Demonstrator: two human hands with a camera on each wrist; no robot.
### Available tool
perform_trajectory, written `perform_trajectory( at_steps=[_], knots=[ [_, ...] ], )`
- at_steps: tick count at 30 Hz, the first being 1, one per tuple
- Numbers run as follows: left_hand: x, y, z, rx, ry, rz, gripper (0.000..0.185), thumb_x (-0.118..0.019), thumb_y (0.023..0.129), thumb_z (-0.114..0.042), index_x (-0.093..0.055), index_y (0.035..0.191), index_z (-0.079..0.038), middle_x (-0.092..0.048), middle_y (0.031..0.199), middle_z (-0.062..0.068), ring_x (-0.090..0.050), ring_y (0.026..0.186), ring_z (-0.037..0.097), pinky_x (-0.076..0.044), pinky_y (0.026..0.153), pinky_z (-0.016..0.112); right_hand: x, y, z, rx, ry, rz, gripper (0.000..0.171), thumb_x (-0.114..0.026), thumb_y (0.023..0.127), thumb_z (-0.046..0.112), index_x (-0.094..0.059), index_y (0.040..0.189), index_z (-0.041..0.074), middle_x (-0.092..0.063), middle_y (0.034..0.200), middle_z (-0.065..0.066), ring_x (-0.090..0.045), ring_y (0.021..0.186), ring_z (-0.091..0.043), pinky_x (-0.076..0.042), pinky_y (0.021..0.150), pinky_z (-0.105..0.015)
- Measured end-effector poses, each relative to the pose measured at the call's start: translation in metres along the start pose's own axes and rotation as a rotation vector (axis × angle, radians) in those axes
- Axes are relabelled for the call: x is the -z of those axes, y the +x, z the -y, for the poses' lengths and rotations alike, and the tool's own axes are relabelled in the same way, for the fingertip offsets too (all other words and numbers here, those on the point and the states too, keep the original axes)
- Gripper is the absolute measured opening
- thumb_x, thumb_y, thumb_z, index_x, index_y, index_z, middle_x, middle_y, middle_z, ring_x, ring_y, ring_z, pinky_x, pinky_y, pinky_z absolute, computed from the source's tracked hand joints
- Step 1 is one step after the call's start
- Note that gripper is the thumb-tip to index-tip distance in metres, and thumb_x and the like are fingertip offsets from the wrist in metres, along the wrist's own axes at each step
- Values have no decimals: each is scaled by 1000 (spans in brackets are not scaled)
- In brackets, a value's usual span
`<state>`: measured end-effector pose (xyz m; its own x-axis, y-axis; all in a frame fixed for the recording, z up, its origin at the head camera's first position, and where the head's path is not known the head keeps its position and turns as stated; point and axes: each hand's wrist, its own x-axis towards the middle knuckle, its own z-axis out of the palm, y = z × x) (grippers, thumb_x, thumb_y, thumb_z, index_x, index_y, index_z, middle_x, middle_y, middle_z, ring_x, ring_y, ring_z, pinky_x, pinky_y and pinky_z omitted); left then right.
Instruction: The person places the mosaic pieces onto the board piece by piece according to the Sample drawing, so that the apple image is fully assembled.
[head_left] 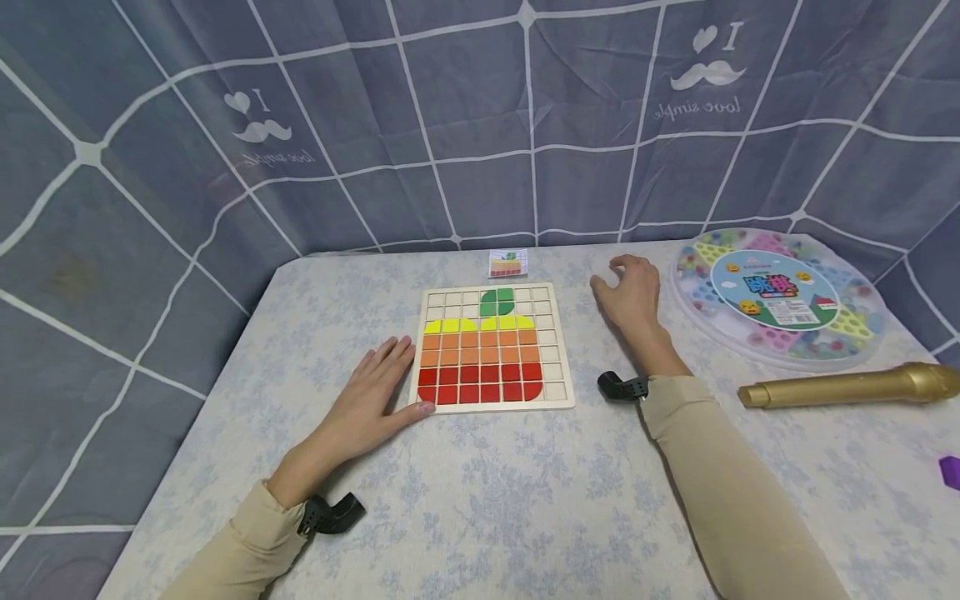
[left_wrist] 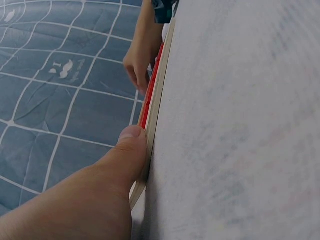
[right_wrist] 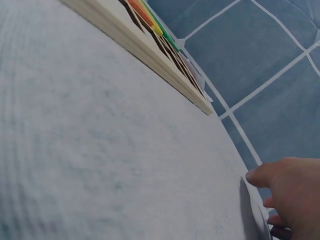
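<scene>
A wooden grid board (head_left: 557,387) lies on the table, filled in part with flat pieces: red pieces (head_left: 468,392) at the near side, then orange pieces (head_left: 480,339), a wavy yellow row (head_left: 506,322) and a green leaf shape (head_left: 497,302). My left hand (head_left: 367,400) rests at the board's left edge, fingers extended and thumb touching the near left corner. In the left wrist view the thumb (left_wrist: 131,150) presses along the board's side. Right of the board, my right hand (head_left: 633,296) is over the table with fingers loosely bent, nothing visible in it.
A small picture card (head_left: 508,262) with a similar pattern stands behind the board. At the right are a round clear case (head_left: 701,325) of colourful pieces, a gold baton-like stick (head_left: 840,387) and a purple piece (head_left: 951,472). A grey-blue checked curtain (head_left: 480,117) closes off the back.
</scene>
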<state>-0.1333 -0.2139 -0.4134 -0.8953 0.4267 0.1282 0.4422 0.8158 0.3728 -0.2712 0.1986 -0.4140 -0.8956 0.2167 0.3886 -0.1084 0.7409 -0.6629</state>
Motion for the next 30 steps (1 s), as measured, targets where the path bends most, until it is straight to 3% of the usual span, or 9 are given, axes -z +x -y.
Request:
perform_trajectory(
  at_steps=[10, 16, 22, 30],
  knots=[
    [-1, 2, -3, 2, -6, -2, 97, -71, 96, -55, -28, 167, -4, -24, 175, 13, -15, 164, 36, -10, 132, 60, 7, 11, -11, -9, 48, -23, 35, -75, 94, 19, -74, 120, -6, -67, 130, -28, -58, 129, -46, -39, 116, -55],
    [0, 0, -3, 10, -6, -4, 97, -71, 96, -55, -28, 167, -4, -24, 175, 13, -14, 164, 35, -9, 132, 59, 7, 12, -9, 22, 57, -30, 23, -67, 96, 3, -76, 115, -5, -70, 121, -28, -63, 117, -45, -45, 108, -54],
    [0, -1, -1, 13, -6, -3, 98, -71, 95, -55, -28, 167, -4, -24, 175, 13, -14, 164, 35, -9, 132, 60, 7, 9, -7, 14, 71, -58, 30, -56, 93, -11, -76, 114, -5, -72, 113, -28, -65, 106, -45, -48, 100, -54],
    [0, -1, 0, 10, -4, 4, 98, -71, 96, -56, -27, 167, -5, -23, 175, 13, -14, 164, 35, -10, 132, 60, 6, 4, -6, 26, 40, -35, 27, -57, 96, -8, -76, 115, -5, -73, 104, -29, -65, 97, -45, -47, 99, -55]
  ],
)
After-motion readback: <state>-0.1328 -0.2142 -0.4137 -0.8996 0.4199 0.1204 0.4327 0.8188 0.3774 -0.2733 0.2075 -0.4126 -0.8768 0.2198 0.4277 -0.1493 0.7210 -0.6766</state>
